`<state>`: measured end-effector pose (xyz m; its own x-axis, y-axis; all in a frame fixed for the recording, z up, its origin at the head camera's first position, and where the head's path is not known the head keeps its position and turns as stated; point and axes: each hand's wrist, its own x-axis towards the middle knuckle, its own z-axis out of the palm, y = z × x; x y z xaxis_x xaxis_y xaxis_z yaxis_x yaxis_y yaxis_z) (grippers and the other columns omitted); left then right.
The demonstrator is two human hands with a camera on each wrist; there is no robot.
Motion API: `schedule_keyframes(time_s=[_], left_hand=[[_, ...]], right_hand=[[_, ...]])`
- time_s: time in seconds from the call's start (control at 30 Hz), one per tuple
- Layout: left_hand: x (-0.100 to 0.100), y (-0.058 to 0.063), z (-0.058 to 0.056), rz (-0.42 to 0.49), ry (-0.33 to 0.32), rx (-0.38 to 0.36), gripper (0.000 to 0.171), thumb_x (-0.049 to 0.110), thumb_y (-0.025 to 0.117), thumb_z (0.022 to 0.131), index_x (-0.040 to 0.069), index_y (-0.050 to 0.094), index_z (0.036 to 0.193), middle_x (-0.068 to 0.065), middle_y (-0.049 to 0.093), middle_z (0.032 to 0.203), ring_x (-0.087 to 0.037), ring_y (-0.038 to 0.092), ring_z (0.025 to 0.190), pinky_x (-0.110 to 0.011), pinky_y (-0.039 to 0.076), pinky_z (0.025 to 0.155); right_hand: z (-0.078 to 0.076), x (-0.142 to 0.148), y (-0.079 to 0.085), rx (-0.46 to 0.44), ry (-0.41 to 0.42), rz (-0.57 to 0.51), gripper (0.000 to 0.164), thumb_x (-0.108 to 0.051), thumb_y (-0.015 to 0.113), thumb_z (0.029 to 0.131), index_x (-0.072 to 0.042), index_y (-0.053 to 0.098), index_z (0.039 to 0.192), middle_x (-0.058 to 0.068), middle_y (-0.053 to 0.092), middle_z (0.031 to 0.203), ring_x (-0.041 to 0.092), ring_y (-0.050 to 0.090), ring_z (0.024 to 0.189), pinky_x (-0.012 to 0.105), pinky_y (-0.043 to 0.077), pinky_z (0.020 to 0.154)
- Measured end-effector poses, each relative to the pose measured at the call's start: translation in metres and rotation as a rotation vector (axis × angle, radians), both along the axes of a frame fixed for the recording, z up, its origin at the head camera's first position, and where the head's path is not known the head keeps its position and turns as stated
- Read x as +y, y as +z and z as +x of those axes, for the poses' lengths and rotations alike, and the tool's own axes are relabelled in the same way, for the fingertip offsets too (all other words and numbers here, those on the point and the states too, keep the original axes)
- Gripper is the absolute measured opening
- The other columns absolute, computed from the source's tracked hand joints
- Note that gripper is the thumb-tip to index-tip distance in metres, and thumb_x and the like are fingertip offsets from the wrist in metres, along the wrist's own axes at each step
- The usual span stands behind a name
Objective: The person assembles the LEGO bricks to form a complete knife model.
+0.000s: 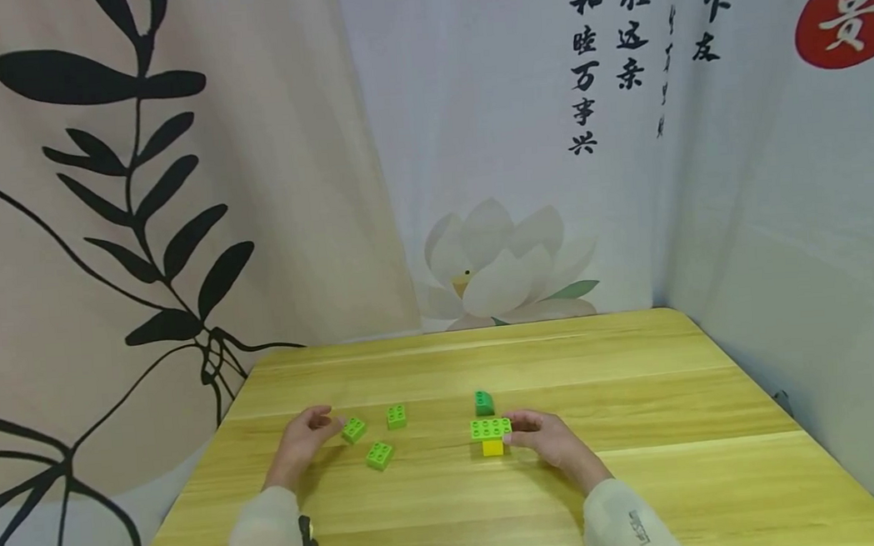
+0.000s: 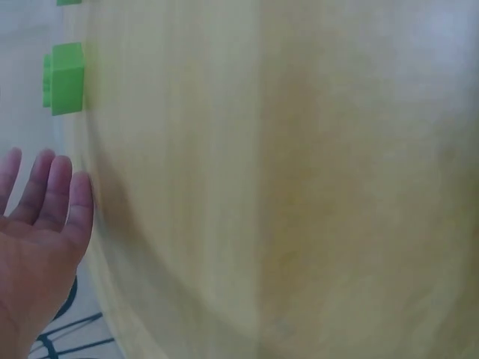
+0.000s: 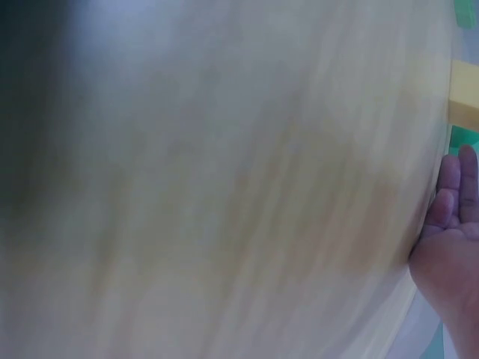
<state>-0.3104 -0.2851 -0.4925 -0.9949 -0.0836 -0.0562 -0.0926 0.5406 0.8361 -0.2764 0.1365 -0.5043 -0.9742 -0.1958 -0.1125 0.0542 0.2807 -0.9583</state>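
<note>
In the head view, a long light-green toy brick [image 1: 491, 429] lies across a yellow brick [image 1: 493, 448], its ends sticking out past it. My right hand [image 1: 543, 438] pinches the right end of the light-green brick between thumb and fingers. Just behind stands a darker green brick [image 1: 484, 403] with a sloped side. On the left, my left hand [image 1: 309, 438] has its fingertips right beside a small light-green brick [image 1: 353, 430]. Its fingers [image 2: 56, 191] are extended and loose in the left wrist view, with a green brick [image 2: 67, 78] beyond them.
Two more light-green bricks, one farther back [image 1: 396, 417] and one nearer [image 1: 379, 455], lie between the hands on the wooden table [image 1: 437, 523]. Behind the table hangs a printed curtain [image 1: 312, 189], with another pale curtain [image 1: 795, 226] along the right side.
</note>
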Motion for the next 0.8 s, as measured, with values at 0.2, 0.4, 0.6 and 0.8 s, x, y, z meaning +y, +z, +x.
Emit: schedule_keyframes(time_s=[0.2,0.4,0.6,0.8], left_hand=[[0.004,-0.006,0.003,-0.031,-0.003,-0.021,0.065,0.039,0.067,0.094,-0.001,0.047,0.14,-0.022,0.053,0.129,-0.038,0.049,0.119,-0.057,0.04,0.1],[0.008,-0.012,0.004,0.013,0.028,-0.038,0.064,0.036,0.069,0.094,-0.002,0.048,0.14,-0.022,0.052,0.131,-0.038,0.048,0.122,-0.056,0.037,0.103],[0.012,-0.017,0.003,0.057,0.064,-0.044,0.06,0.032,0.07,0.093,-0.003,0.05,0.138,-0.022,0.052,0.131,-0.037,0.048,0.122,-0.055,0.038,0.103],[0.016,-0.02,0.003,0.041,0.063,-0.006,0.056,0.027,0.071,0.092,-0.004,0.052,0.135,-0.022,0.053,0.128,-0.036,0.05,0.117,-0.053,0.041,0.098]], right_hand=[[-0.002,0.0,-0.001,0.0,-0.009,0.015,0.046,-0.025,0.075,0.089,-0.006,0.063,0.13,0.007,0.064,0.121,0.023,0.057,0.108,0.045,0.046,0.097],[-0.002,-0.002,-0.005,0.0,-0.026,0.014,0.045,-0.023,0.077,0.088,-0.006,0.065,0.128,0.005,0.065,0.118,0.021,0.058,0.106,0.045,0.046,0.096],[0.0,-0.003,-0.004,0.007,-0.043,0.017,0.045,-0.019,0.077,0.088,-0.005,0.065,0.128,0.006,0.065,0.118,0.022,0.058,0.106,0.046,0.046,0.096],[0.001,-0.003,-0.002,0.005,-0.035,0.001,0.044,-0.02,0.076,0.089,-0.006,0.064,0.129,0.006,0.065,0.118,0.021,0.058,0.106,0.045,0.046,0.096]])
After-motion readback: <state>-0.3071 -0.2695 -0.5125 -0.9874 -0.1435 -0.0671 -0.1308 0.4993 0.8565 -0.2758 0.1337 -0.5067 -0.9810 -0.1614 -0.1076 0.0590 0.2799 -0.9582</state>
